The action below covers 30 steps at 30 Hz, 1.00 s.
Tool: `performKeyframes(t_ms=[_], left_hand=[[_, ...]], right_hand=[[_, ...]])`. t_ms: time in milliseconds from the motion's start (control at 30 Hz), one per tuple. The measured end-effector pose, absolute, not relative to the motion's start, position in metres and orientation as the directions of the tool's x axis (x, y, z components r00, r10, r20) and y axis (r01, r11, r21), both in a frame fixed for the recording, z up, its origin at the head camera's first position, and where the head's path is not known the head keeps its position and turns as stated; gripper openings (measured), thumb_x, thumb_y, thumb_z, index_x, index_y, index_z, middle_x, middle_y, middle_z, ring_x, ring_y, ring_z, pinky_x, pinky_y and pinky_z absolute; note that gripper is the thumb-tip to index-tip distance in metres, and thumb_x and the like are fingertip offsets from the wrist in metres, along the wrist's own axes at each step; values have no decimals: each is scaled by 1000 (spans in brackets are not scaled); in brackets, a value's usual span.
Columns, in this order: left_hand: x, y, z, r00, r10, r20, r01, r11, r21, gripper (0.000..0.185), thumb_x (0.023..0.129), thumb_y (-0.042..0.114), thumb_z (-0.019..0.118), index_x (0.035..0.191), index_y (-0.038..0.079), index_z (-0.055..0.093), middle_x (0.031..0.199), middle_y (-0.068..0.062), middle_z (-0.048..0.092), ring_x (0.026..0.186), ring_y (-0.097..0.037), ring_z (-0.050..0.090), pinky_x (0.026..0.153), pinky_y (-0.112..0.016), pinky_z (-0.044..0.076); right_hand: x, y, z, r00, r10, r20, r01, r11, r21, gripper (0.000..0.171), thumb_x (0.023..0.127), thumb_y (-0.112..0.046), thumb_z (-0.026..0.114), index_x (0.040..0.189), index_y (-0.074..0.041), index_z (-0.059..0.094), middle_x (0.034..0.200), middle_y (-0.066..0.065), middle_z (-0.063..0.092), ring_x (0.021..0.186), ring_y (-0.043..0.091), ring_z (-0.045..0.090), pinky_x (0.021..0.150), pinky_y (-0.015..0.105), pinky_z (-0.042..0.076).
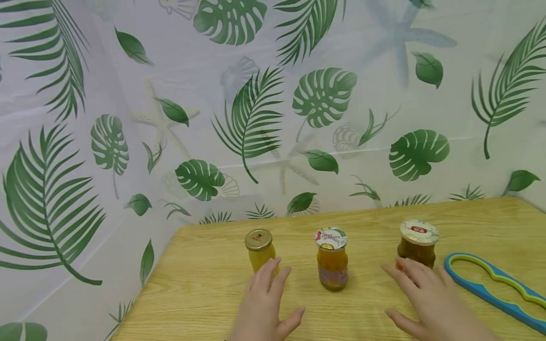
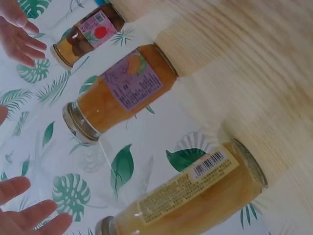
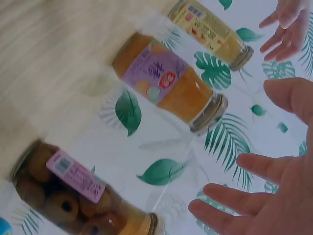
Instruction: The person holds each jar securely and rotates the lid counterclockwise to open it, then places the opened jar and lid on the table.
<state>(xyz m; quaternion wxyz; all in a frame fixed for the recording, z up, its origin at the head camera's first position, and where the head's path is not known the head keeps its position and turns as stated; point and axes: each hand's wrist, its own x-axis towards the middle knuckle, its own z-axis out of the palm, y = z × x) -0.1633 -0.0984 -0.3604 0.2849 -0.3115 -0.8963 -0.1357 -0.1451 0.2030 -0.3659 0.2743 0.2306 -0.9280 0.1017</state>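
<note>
I see the leaf-print curtain filling the far side and the left of the scene, behind a wooden table that spreads across the near right. On the table, at the far right edge, lies a blue jar opener with a green inner rim, flat on the wood and just right of my right hand.

My two hands come next. The right hand is spread with its fingers straight, gripping nothing; its fingertips reach the near side of the brown jar, though I cannot tell whether they touch the glass. The left hand is also spread and holds nothing — its fingertips lie against or just in front of the yellow jar.

Three jars stand upright in a row across the middle of the table, well apart from each other. The brown jar is on the right, with a white and red lid; the right wrist view shows round dark fruit inside and a pink label. The orange jar stands in the middle, between my hands and untouched, with a patterned lid and a purple label. The yellow jar — the smallest — is on the left, with a gold lid.
</note>
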Motion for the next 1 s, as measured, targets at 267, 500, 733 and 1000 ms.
performKeyframes(t_ms=[267,500,733,1000], left_hand=[[-183,-113,-356,-580,288,762,645,734,214,58,70,26,73,114,-1,46,122,-16,41,109,-28,42,81,-44,44],[-205,-132,-359,-607,116,786,566,758,325,63,69,19,75,115,-6,41,116,-19,40,105,-31,41,82,-45,43],[-225,-143,-365,-715,-31,699,495,683,536,78,68,25,77,124,-6,33,129,-22,30,118,-33,31,96,-47,29],[-240,-147,-379,-928,-104,357,265,487,832,96,69,35,75,136,-1,16,138,-21,22,126,-35,22,100,-49,21]], right_hand=[[-149,229,-343,-814,-261,519,-352,932,-84,73,61,-34,78,120,-3,48,112,21,49,93,40,49,71,57,37],[-156,264,-338,-825,-148,545,-261,956,-136,74,63,-26,78,119,6,42,107,29,45,88,48,46,65,59,39],[-164,298,-346,-849,-37,527,-151,973,-176,86,68,-40,73,123,14,35,104,38,39,88,53,38,69,62,34],[-179,332,-367,-954,4,300,-32,993,-116,90,64,-46,73,111,22,37,93,43,41,80,54,43,65,58,39]])
